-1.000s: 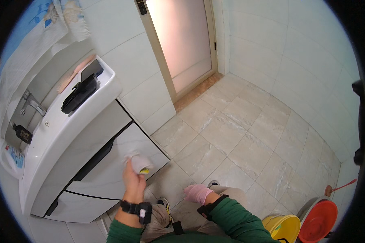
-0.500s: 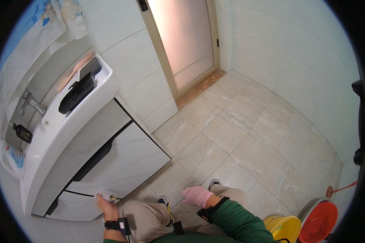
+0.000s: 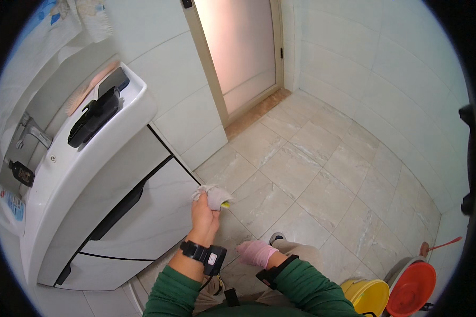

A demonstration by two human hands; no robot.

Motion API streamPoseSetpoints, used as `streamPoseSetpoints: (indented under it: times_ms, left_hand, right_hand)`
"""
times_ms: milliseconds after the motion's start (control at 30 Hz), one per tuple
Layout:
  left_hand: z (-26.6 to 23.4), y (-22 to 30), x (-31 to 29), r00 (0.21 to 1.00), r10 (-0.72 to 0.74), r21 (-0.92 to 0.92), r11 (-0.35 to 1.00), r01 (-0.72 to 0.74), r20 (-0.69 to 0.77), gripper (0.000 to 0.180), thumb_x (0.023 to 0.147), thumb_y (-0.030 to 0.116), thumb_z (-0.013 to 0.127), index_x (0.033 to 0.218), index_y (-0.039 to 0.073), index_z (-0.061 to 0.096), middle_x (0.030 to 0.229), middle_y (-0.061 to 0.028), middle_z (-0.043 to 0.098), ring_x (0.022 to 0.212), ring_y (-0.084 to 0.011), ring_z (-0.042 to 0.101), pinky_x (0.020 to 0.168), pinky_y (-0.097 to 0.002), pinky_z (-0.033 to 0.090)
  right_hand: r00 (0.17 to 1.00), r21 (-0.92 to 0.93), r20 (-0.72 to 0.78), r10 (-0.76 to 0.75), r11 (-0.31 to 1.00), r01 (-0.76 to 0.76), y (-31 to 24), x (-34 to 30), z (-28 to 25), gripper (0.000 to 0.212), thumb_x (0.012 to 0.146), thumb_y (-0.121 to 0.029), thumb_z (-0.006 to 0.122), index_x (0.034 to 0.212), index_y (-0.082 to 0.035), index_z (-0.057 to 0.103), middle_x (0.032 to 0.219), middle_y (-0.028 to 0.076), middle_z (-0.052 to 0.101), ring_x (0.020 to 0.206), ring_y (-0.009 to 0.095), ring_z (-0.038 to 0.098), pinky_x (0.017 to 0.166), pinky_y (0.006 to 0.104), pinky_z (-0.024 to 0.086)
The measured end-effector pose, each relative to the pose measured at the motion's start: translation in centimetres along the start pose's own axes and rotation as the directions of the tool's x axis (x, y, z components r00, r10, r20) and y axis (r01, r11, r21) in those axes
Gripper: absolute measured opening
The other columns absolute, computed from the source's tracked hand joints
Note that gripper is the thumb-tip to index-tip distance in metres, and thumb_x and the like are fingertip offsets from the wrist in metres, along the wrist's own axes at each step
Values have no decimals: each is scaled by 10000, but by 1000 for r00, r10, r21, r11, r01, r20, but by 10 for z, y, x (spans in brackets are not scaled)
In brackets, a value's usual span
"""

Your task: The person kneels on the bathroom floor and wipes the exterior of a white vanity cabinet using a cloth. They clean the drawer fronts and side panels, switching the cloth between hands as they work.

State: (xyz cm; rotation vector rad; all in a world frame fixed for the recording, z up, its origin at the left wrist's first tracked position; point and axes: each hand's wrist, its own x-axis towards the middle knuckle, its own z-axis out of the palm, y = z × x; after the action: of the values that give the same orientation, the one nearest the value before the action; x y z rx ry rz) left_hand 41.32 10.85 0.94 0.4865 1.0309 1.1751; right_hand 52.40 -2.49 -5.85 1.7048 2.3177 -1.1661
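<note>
My bare left hand (image 3: 205, 215) is closed round a crumpled pale grey cloth (image 3: 217, 197) with a yellow-green patch at its lower edge. The cloth is at the far lower corner of the white marbled vanity cabinet (image 3: 158, 216), though I cannot tell whether it touches the panel. My right hand (image 3: 255, 254), in a pink glove, hangs above the floor in front of my leg. Its fingers are curled in, with nothing visible in them. Black bands with small devices sit on both wrists, below green sleeves.
On the white sink counter (image 3: 98, 142) lie a black holder (image 3: 94, 119), a dark flat slab (image 3: 113, 82) and a pink hairbrush (image 3: 92, 89). Bottles stand by the faucet (image 3: 39, 136). A yellow bucket (image 3: 373, 298) and red basin (image 3: 413, 289) stand at lower right. A frosted door (image 3: 240, 53) is ahead.
My left hand has carried the cloth from the cabinet's near lower part rightward and away from me, to its far corner. My gloved right hand has hardly moved. The view has shifted slightly.
</note>
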Motion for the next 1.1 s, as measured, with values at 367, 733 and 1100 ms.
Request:
streamPoseSetpoints:
  times_ms: [367, 733, 1100]
  left_hand:
    - [-204, 51, -50, 939, 65, 39, 998, -55, -339, 293, 988, 283, 459, 1137, 62, 580, 1094, -76, 647, 1000, -251, 629, 821, -422, 532]
    - [-264, 49, -42, 904, 184, 21, 981, -191, -386, 285, 980, 280, 411, 1070, 66, 576, 1044, -91, 641, 964, -275, 623, 819, -463, 512]
    - [-54, -38, 21, 986, -30, 125, 991, 51, -165, 253, 989, 286, 444, 1084, 101, 588, 1026, -42, 651, 904, -194, 639, 672, -344, 527]
  right_hand:
    - [994, -18, -66, -85, 996, 84, -6, -13, -6, 257, 835, -254, 576, 885, -42, 712, 950, 169, 699, 914, 359, 669, 772, 443, 538]
    - [996, -1, -10, -85, 996, 85, -15, -14, -8, 284, 831, -282, 584, 921, -41, 706, 986, 173, 693, 940, 361, 661, 785, 441, 535]
    - [997, -11, 67, -27, 1000, 28, -8, -6, -8, 333, 836, -341, 626, 1004, -58, 679, 1043, 159, 679, 1002, 340, 643, 834, 437, 516]
